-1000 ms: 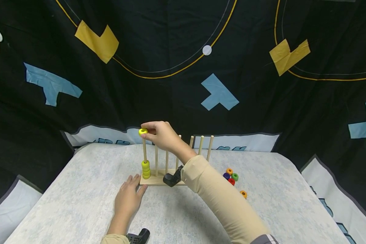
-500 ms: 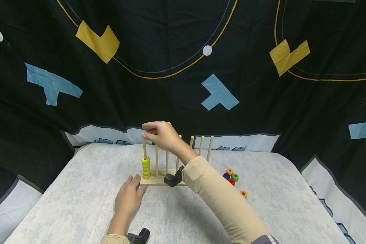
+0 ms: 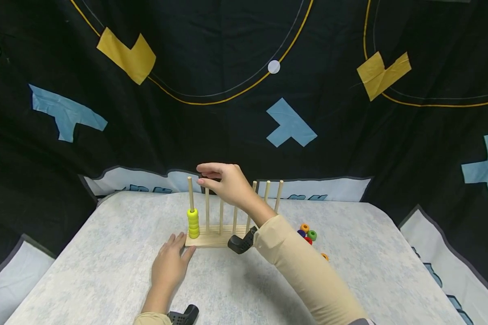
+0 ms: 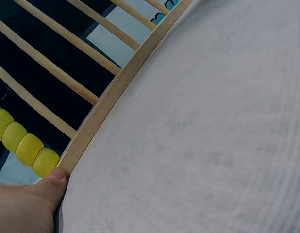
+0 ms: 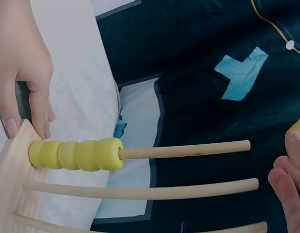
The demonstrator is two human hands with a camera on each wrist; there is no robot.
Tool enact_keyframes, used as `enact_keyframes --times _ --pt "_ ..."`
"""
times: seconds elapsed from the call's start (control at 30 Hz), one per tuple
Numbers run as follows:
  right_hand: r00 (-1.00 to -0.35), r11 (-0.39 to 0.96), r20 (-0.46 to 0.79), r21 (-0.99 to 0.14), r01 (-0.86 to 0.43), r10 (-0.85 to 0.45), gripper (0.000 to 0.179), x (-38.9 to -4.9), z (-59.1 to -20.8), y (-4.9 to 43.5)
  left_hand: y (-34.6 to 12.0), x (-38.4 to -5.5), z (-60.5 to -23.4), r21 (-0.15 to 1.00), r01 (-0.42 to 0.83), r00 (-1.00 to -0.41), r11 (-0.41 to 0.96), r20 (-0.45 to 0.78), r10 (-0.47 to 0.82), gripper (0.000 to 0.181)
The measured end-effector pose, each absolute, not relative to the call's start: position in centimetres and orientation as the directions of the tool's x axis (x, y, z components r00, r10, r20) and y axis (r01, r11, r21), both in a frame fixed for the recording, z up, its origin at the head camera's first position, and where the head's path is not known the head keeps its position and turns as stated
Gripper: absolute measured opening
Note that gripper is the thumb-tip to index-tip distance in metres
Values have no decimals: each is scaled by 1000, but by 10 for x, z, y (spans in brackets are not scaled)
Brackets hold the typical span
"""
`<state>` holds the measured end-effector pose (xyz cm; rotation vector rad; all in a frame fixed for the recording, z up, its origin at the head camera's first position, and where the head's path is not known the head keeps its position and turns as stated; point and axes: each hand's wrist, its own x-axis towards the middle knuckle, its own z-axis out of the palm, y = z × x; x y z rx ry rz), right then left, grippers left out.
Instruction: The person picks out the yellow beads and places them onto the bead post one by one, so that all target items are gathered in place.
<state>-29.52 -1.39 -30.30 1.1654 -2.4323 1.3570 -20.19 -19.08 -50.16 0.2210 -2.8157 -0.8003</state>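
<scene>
A wooden abacus stand (image 3: 213,240) with a row of upright pegs is on the table. Several yellow beads (image 3: 193,224) are stacked on its leftmost peg (image 5: 189,149), whose upper part is bare. At the base's left end, my left hand (image 3: 169,267) grips the corner; the right wrist view shows the thumb and fingers on either side of it. My right hand (image 3: 229,183) is raised near the peg tops, just right of the leftmost peg. Its fingers are loosely bent and hold nothing. My right forearm hides part of the right-hand pegs and base.
Loose beads in orange (image 3: 304,227), green (image 3: 312,235), blue and red lie on the table (image 3: 105,266) right of the stand, with another orange bead (image 3: 324,257) nearer, partly behind my right sleeve. A dark curtain (image 3: 227,135) hangs behind the table.
My right hand let go of a yellow bead at the leftmost peg's top, and the bead slid down onto the stack. The hand then moved right. My left hand stayed put.
</scene>
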Motion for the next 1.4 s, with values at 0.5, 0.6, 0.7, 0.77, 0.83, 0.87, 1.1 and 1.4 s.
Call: enact_keyframes --times 0.5,0.6,0.7,0.77,0.83,0.87,1.1,1.4 --pt "-684 232 489 -695 -680 -542 37 -274 -322 22 -191 -205 -505 533 -93 -964 841 163 -210 59" --pt "-686 221 473 -711 -668 -553 38 -268 -327 26 -191 -205 -505 530 -95 -964 843 162 -210 60" --pt "-682 216 464 -715 -665 -565 38 -264 -332 31 -191 -205 -505 531 -94 -965 842 161 -209 60" --pt "-678 214 461 -714 -666 -573 39 -261 -335 34 -191 -205 -506 533 -93 -965 841 160 -208 61" --pt "-675 217 460 -710 -669 -577 38 -258 -338 39 -191 -206 -506 534 -89 -965 841 161 -205 61" --pt "-675 223 457 -707 -670 -578 38 -256 -340 41 -191 -206 -506 532 -88 -966 842 163 -203 61" --pt "-699 278 413 -707 -650 -584 37 -247 -358 57 -190 -205 -505 513 -80 -966 854 173 -194 59" --pt "-765 321 306 -774 -547 -566 34 -242 -385 83 -189 -204 -504 512 -77 -966 856 173 -190 59"
